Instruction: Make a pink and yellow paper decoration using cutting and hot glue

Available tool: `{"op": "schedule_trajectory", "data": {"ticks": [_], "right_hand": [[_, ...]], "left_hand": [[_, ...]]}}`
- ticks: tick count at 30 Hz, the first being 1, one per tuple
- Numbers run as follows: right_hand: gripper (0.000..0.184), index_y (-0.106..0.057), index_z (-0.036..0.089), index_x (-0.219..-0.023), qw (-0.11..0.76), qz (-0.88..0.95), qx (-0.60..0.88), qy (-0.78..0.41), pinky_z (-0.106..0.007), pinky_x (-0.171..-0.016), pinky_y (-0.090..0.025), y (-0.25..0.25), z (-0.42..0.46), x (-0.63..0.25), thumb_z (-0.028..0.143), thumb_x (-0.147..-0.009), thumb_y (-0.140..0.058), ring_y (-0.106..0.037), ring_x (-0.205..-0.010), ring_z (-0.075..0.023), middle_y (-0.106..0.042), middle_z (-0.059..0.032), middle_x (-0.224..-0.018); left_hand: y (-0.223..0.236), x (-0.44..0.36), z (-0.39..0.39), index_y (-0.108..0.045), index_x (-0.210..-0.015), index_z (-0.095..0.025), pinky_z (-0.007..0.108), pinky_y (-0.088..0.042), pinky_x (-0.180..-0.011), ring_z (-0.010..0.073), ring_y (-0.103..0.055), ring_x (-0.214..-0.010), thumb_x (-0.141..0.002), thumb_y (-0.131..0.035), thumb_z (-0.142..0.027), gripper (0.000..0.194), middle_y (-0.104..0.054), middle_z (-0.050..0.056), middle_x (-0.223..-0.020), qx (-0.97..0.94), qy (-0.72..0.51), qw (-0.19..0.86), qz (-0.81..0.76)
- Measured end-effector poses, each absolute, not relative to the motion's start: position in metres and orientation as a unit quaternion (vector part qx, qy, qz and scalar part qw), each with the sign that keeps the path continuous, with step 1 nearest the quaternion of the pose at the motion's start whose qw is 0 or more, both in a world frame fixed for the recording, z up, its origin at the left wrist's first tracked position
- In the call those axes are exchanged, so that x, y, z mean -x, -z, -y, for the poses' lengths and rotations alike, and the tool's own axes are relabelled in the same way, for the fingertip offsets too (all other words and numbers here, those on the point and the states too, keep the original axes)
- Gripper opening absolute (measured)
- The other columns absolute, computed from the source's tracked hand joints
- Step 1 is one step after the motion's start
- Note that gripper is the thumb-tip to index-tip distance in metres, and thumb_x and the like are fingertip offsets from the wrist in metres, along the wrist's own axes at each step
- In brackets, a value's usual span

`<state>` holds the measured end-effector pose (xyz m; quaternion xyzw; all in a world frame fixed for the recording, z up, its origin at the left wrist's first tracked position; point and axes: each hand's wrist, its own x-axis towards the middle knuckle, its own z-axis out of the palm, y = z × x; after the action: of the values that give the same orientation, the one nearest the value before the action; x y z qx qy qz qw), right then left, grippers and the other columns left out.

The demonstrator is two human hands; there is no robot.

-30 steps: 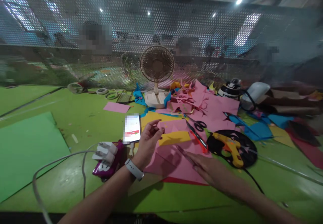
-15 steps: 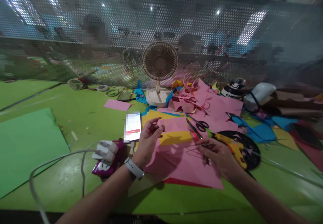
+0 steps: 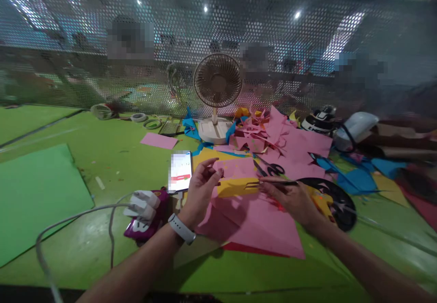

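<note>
My left hand [image 3: 202, 187], with a white watch band at its wrist, hangs over the paper with its fingers curled towards the thumb; anything pinched there is too small to make out. My right hand [image 3: 293, 200] grips a pair of tweezers [image 3: 254, 185], their tips slightly apart and pointing left at my left hand. Beneath the tweezers lies a yellow paper strip [image 3: 235, 188] on a large pink paper sheet [image 3: 259, 232]. A pink piece with yellow dots [image 3: 235, 167] is just behind it. Black-handled scissors [image 3: 275, 169] lie beyond my right hand.
A phone [image 3: 180, 172] and purple power strip with white plug [image 3: 143, 216] are left. A small fan [image 3: 217, 82] stands behind, beside pink paper scraps [image 3: 257, 132]. A yellow glue gun [image 3: 322, 202] rests on a black plate [image 3: 348, 202]. Green paper [image 3: 41, 198] lies far left.
My right hand has turned and raised the tweezers, so they now lie level and point left over the yellow strip. My left hand has barely moved.
</note>
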<state>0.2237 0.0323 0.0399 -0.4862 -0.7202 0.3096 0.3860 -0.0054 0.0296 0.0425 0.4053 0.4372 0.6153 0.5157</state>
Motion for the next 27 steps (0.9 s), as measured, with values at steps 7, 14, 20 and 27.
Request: {"op": "schedule_trajectory", "data": {"ticks": [7,14,20,27], "right_hand": [[0.023,-0.070,0.023,-0.103,0.413,0.787,0.376,-0.260,-0.033,-0.077,-0.057,-0.010,-0.040,-0.198,0.030,-0.083,-0.061,-0.069,-0.085,-0.0211,-0.073,-0.0045,-0.097],[0.024,-0.070,0.021,-0.102,0.380,0.803,0.385,-0.249,-0.031,-0.082,-0.055,-0.003,-0.046,-0.192,0.034,-0.086,-0.057,-0.068,-0.090,-0.0204,-0.072,-0.0057,-0.100],[0.023,-0.070,0.022,-0.099,0.377,0.811,0.381,-0.235,-0.032,-0.085,-0.054,-0.007,-0.047,-0.187,0.034,-0.087,-0.054,-0.068,-0.091,-0.0200,-0.072,-0.0047,-0.099],[0.022,-0.071,0.024,-0.096,0.394,0.796,0.396,-0.235,-0.033,-0.081,-0.056,-0.006,-0.042,-0.183,0.034,-0.088,-0.053,-0.069,-0.087,-0.0203,-0.073,-0.0038,-0.094]], "left_hand": [[-0.044,0.003,-0.027,-0.054,-0.108,-0.018,0.020,-0.043,-0.064,0.0104,-0.053,-0.075,-0.075,-0.067,-0.025,0.036,-0.055,-0.002,-0.078,-0.398,-0.615,0.528,-0.429],[-0.044,0.001,-0.025,-0.055,-0.107,-0.018,0.019,-0.042,-0.063,0.0099,-0.052,-0.074,-0.075,-0.067,-0.025,0.035,-0.054,-0.003,-0.076,-0.402,-0.617,0.528,-0.423],[-0.041,0.001,-0.024,-0.055,-0.108,-0.019,0.020,-0.043,-0.064,0.0108,-0.054,-0.077,-0.077,-0.065,-0.025,0.034,-0.055,-0.002,-0.078,-0.415,-0.610,0.526,-0.423],[-0.036,0.002,-0.024,-0.054,-0.109,-0.020,0.021,-0.043,-0.065,0.0110,-0.054,-0.078,-0.078,-0.065,-0.026,0.034,-0.055,-0.002,-0.079,-0.417,-0.604,0.527,-0.428]]}}
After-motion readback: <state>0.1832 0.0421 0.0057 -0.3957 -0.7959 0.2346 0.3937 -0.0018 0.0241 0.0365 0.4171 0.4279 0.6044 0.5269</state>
